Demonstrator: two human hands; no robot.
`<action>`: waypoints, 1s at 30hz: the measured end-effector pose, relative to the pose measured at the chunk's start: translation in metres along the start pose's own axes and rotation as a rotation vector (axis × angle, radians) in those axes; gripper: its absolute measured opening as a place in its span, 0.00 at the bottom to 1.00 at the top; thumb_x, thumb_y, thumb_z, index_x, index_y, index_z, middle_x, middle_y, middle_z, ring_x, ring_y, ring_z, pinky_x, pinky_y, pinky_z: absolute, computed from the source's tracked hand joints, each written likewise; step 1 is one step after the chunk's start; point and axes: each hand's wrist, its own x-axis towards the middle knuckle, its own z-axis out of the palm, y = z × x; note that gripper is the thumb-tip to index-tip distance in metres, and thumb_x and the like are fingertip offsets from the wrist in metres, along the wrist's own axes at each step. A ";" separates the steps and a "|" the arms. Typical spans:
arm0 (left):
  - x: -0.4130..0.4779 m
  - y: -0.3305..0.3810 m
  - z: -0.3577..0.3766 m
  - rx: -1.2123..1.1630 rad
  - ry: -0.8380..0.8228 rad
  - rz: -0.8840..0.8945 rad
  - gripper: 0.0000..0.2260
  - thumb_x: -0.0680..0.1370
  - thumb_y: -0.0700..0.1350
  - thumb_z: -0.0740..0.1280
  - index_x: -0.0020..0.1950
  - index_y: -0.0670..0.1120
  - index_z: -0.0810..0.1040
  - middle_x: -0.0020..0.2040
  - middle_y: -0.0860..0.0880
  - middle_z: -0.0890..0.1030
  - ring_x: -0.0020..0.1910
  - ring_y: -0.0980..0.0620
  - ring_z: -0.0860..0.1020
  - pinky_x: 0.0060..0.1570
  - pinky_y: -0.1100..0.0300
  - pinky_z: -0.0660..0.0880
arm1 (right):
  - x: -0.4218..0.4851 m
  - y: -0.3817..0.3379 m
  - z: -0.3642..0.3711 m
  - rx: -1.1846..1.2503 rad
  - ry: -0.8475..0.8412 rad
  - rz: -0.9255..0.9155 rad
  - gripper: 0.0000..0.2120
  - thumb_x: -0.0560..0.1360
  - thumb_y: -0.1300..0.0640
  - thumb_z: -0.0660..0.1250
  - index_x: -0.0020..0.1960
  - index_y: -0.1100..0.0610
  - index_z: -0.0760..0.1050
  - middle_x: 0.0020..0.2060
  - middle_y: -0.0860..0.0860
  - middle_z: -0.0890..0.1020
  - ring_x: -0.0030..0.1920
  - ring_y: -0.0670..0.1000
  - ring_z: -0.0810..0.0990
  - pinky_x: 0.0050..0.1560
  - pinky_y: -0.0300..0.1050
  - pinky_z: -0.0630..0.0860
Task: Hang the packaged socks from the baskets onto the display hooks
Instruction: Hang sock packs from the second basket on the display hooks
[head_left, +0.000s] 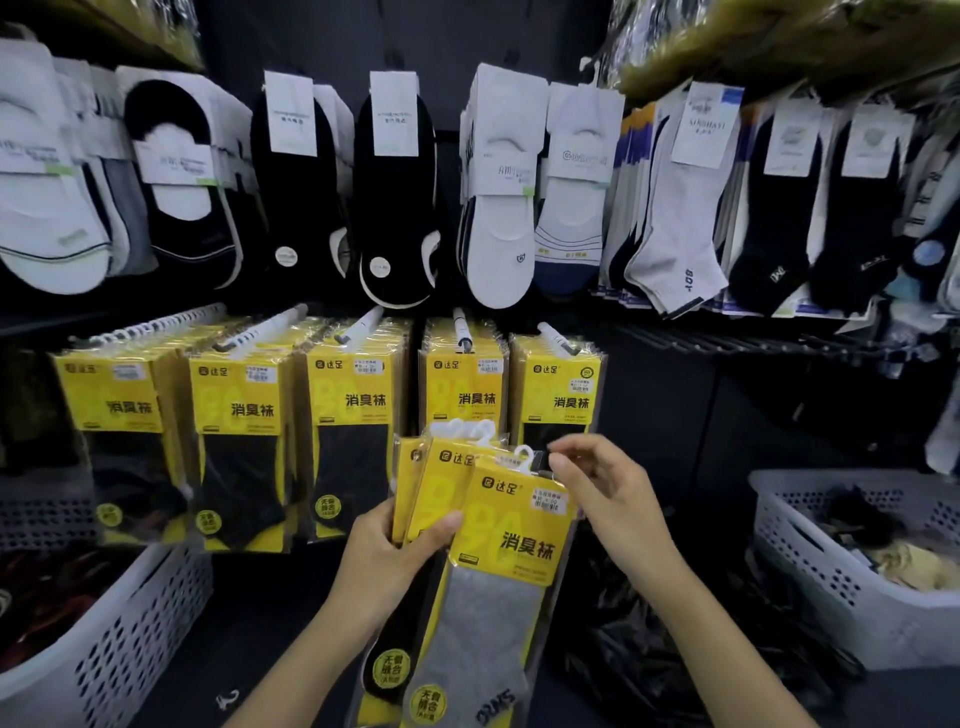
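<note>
In front of the hanging row of yellow packs (343, 415), low and toward its right end, the left hand (395, 556) grips a fan of sock packs (441, 499), thumb curled across their faces. The right hand (602, 483) pinches the top edge of the front pack (514, 545), which holds a grey sock, just beside its white hanger (522, 457). The row's display hooks (358, 325) are all loaded. Below the row sit a left basket (130, 639) and a right basket (810, 566). Carded socks (395, 197) hang above it. Each pack reads 达足, 消臭袜 and a large 90
</note>
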 end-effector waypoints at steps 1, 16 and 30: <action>0.000 0.000 -0.001 0.011 -0.001 0.007 0.10 0.67 0.51 0.73 0.46 0.51 0.81 0.41 0.58 0.85 0.40 0.61 0.83 0.34 0.73 0.75 | 0.004 -0.003 0.000 -0.040 -0.038 -0.012 0.04 0.75 0.55 0.68 0.48 0.53 0.80 0.44 0.47 0.84 0.43 0.44 0.81 0.41 0.33 0.74; -0.007 0.002 -0.012 0.021 0.004 0.030 0.14 0.65 0.54 0.73 0.48 0.51 0.80 0.43 0.58 0.85 0.42 0.59 0.83 0.36 0.71 0.76 | 0.019 -0.025 0.007 -0.153 -0.180 -0.005 0.08 0.74 0.55 0.70 0.36 0.53 0.80 0.35 0.50 0.84 0.36 0.46 0.81 0.37 0.34 0.76; 0.007 0.001 -0.008 -0.002 0.101 0.046 0.16 0.65 0.55 0.72 0.49 0.51 0.80 0.43 0.61 0.84 0.41 0.64 0.82 0.34 0.75 0.74 | 0.000 0.010 0.014 0.220 -0.061 0.328 0.19 0.70 0.46 0.68 0.55 0.57 0.77 0.48 0.51 0.85 0.49 0.50 0.84 0.48 0.43 0.80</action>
